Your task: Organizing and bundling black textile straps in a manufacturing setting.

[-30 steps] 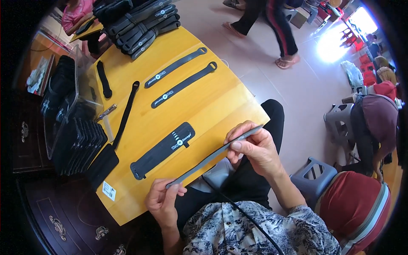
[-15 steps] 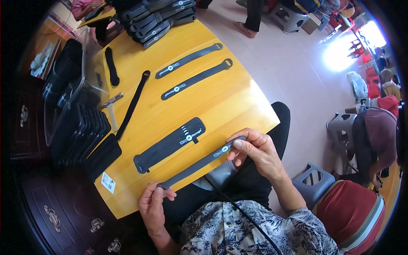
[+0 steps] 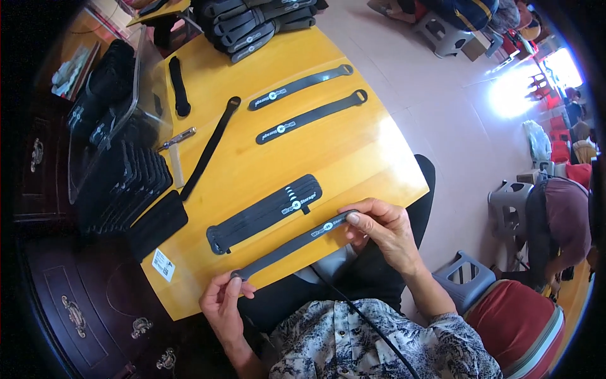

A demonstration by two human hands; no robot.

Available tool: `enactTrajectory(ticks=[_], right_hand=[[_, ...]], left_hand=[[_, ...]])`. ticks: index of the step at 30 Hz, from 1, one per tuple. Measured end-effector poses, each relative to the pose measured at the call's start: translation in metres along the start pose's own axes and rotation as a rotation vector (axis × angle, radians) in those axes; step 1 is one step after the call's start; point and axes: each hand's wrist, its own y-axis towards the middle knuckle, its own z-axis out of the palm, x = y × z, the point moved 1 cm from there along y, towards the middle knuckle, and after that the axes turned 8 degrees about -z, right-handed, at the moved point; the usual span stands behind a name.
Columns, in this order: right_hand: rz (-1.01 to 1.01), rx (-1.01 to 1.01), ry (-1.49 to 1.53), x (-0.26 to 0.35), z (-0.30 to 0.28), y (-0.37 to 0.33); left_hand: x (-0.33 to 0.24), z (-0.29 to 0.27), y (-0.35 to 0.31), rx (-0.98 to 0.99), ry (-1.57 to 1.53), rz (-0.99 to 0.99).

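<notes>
A black strap (image 3: 287,248) with pale printing is stretched between my hands over the table's near edge. My left hand (image 3: 222,298) pinches its lower left end between thumb and fingers. At the upper right end, my right hand (image 3: 384,230) grips it with the thumb on top. Just beyond lies a neat stack of similar straps (image 3: 262,215), bound by a small band. Two single straps, a farther one (image 3: 300,87) and a nearer one (image 3: 312,117), rest side by side on the far right of the table.
The yellow table (image 3: 353,155) also holds a plain black strap (image 3: 211,148), a shorter one (image 3: 179,86), a metal tool (image 3: 178,139) and a white label (image 3: 163,265). Bundled straps (image 3: 259,25) pile up at the far edge. Black stacks (image 3: 123,189) stand left. A person (image 3: 568,221) bends at right.
The view has shifted slightly, so the table's contents sit a little farther right. Both hands keep hold of the strap, with hardly any change in pose.
</notes>
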Motion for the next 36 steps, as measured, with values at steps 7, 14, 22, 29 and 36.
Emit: enactTrajectory(ticks=[7,14,22,29,36], right_hand=[[-0.014,-0.136,-0.07,-0.01,0.003,0.003],[-0.047,-0.19,-0.147,-0.009,0.004,0.009],[-0.015,-0.179,-0.224,0.0,0.016,0.016],[-0.02,-0.137,-0.267,-0.002,0.022,0.021],[0.01,-0.168,-0.299,0.0,0.028,0.029]], left_hand=[[0.004,-0.002,0.003,-0.032,-0.003,0.035],[-0.005,0.001,0.01,-0.105,0.122,0.056],[-0.008,0.003,0.014,-0.211,-0.017,0.005],[-0.007,0.0,0.023,-0.229,0.03,0.032],[-0.003,-0.002,0.033,-0.268,0.182,0.121]])
